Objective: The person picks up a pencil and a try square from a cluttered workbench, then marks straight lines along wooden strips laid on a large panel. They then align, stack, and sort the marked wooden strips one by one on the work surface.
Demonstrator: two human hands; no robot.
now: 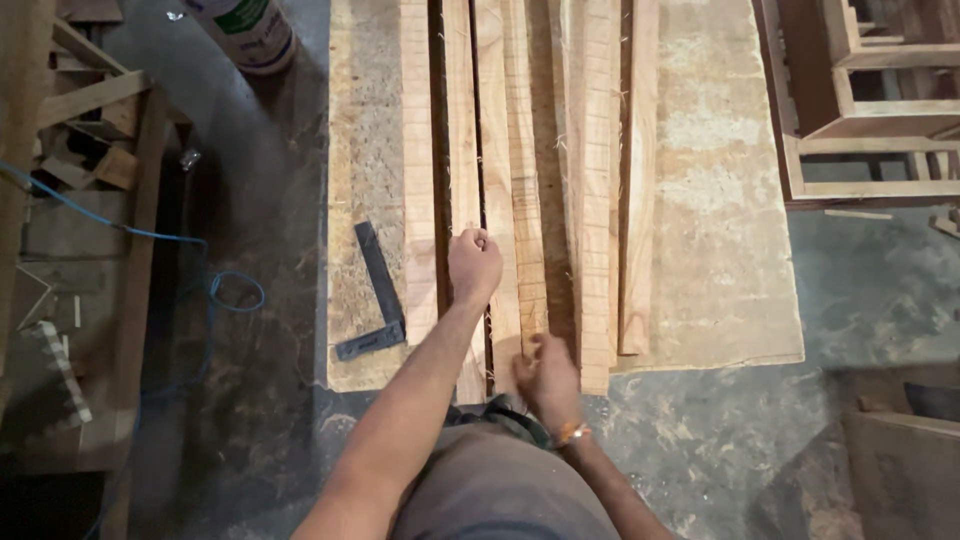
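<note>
At frame centre, a long pale sawn wooden strip (497,200) on the plywood worktop (720,250) was grasped by the clenched left hand (474,264) and, lower, by the right hand (545,375); alignment seemed underway, steady pressure being required next.

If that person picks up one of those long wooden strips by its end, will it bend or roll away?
The strip under the left hand looks like sawn solid wood, so probably stiff, perhaps sagging slightly since it is long and thin. Its flat, square edges suggest it won't roll. The rough surface likely grips rather than slips.
</note>
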